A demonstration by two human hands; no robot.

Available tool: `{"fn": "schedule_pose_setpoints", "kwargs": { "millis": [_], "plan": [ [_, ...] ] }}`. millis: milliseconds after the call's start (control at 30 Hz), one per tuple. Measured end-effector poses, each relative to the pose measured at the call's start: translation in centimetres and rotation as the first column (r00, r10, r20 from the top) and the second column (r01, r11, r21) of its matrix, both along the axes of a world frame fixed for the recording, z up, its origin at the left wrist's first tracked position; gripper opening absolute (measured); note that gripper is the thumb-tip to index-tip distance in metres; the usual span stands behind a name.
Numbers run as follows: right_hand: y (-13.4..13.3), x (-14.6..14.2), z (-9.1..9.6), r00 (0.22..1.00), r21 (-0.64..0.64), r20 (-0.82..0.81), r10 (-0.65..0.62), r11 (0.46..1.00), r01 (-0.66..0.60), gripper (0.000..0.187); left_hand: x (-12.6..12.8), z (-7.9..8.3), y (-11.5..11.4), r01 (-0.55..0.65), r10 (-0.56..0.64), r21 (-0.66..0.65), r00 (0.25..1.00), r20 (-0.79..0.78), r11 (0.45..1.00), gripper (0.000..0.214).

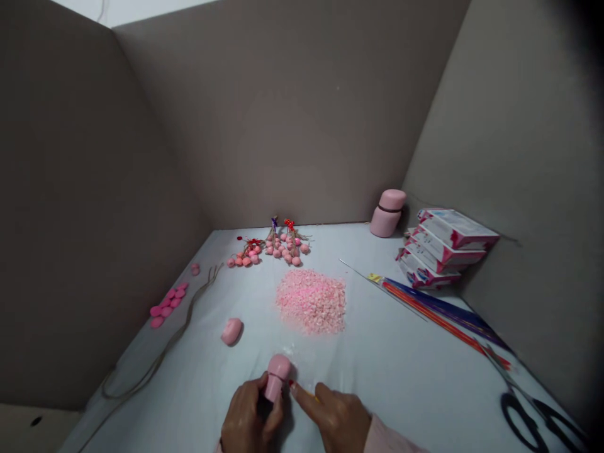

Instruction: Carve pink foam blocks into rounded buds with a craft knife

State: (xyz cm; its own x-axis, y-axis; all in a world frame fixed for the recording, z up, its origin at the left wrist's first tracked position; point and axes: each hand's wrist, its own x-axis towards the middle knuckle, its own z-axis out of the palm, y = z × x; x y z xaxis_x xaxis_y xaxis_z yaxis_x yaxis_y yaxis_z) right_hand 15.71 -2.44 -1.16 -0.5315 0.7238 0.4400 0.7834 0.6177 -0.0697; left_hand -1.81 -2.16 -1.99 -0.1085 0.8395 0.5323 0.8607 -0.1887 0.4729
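Note:
My left hand holds a smooth pink piece with a rounded top and a narrower lower part, a groove between them. Close to its right side is my right hand, index finger pointing at it and the other fingers curled. A bit of a thin yellow tool shows in the right hand; its kind is hidden. Farther left lies a pink lump with rounded edges. Beyond the hands spreads a pile of pink flakes.
Pink ball bunches tied with ribbon lie at the back. Bright pink pieces and brown cord are left. On the right are a pink jar, stacked boxes, blue and red sticks and black-handled scissors. Grey partitions surround the table.

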Motion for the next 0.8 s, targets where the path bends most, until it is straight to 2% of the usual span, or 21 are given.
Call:
{"fn": "schedule_pose_setpoints", "kwargs": {
  "millis": [500, 700, 800],
  "plan": [
    [-0.7, 0.2, -0.2, 0.995, 0.026, 0.06, -0.083, 0.996, 0.081, 0.032, 0.4, 0.0, -0.1, 0.015, -0.013, 0.03, 0.999, -0.051, 0.999, 0.028],
    [-0.3, -0.1, -0.4, 0.995, 0.041, 0.039, -0.088, 0.995, 0.086, 0.033, -0.1, -0.6, 0.0, 0.074, -0.069, 0.076, 0.995, -0.069, 0.994, 0.03],
    [0.4, -0.7, -0.2, 0.997, 0.009, 0.024, -0.073, 0.997, 0.072, 0.038, -0.7, -1.0, 0.2, 0.097, -0.092, 0.077, 0.993, -0.074, 0.992, 0.034]
  ]
}}
